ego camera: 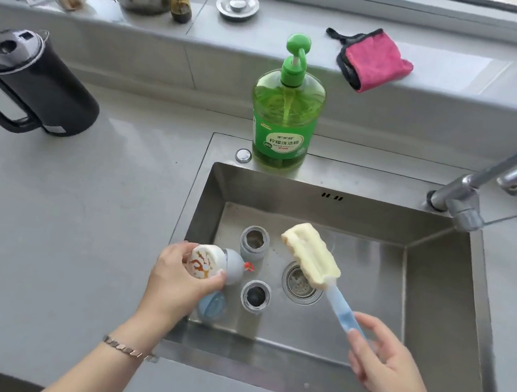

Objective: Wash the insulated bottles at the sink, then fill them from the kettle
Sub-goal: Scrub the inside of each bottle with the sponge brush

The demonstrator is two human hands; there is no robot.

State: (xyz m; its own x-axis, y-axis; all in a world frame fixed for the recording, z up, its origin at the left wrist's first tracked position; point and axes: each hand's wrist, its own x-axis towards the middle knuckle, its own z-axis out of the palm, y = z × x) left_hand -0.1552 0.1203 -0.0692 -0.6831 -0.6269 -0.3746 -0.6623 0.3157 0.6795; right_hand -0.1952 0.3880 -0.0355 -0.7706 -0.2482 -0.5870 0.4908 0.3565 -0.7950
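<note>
Head view: washing stage, two open bottles [254, 242] standing in the sink [363, 217].
My left grip [179, 279] clasps a patterned bottle part [204, 261]; right grip [389, 363] pinches the sponge brush [310, 258] loosely, so a slip could topple bottles.

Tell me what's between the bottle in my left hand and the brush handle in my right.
In the head view, an open bottle stands on the sink floor between them, with the drain strainer just beyond it.

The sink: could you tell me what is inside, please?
An open grey bottle and a second open bottle stand by the drain; the left hand partly hides a blue lid.
</note>
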